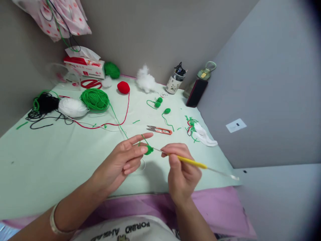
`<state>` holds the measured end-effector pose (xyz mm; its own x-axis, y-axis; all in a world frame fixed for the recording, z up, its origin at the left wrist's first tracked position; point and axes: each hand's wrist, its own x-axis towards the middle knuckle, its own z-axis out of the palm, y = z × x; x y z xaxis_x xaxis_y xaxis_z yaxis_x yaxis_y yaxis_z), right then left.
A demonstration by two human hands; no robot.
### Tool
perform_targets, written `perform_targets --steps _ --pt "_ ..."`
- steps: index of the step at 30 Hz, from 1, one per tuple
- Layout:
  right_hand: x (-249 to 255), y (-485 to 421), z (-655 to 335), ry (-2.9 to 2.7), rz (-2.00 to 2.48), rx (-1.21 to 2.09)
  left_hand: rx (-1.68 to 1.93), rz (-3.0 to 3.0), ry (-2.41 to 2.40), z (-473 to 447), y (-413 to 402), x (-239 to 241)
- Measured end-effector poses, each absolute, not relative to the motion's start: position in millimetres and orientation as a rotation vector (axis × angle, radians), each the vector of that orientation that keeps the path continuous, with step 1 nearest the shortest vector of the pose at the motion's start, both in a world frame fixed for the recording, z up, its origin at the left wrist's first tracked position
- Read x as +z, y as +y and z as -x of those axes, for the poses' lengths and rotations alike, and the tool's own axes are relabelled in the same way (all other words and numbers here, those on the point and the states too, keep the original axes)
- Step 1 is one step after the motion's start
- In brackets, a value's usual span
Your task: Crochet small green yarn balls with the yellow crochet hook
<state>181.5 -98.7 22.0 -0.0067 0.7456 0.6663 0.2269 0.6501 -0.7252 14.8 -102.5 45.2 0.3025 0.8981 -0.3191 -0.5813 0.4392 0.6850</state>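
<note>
Between thumb and fingers, my left hand point(127, 154) pinches a small green crochet piece point(149, 150), its index finger stretched out with green yarn over it. My right hand point(183, 167) is closed around the yellow handle of a crochet hook point(192, 162), whose thin metal tip reaches the green piece. From the left hand the yarn runs back to a green yarn ball point(94, 99). Just beyond the hands lie orange-handled thread snips point(159, 130). Small green crocheted pieces point(167, 110) with yarn tails rest farther back.
Black yarn point(46, 103), white yarn point(72, 107) and a red yarn ball point(123, 87) are on the left. Behind stand a tissue box point(86, 68), white stuffing point(145, 80), a pen jar point(175, 83) and a leaning phone point(197, 93). Yarn scraps point(191, 124) lie right, near the wall.
</note>
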Motion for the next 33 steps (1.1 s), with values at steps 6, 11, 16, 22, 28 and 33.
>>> perform_targets --steps 6,11,16,22,28,33 --pt "28 -91 -177 -1.427 0.787 0.843 1.112 -0.618 0.790 -21 -104 44" --pt "22 -99 -178 -1.721 0.830 0.428 1.171 -0.597 0.809 -28 -105 38" --pt "21 -95 -184 -1.582 0.835 0.506 1.048 -0.424 0.695 -22 -100 36" --pt "20 -89 -183 -1.301 0.798 1.060 1.099 -0.569 0.751 -23 -102 38" --pt "19 -90 -184 -1.209 0.795 1.158 1.102 -0.590 0.787 -23 -105 38" --pt "24 -89 -184 -1.203 0.731 1.185 1.089 -0.624 0.802 -20 -105 37"
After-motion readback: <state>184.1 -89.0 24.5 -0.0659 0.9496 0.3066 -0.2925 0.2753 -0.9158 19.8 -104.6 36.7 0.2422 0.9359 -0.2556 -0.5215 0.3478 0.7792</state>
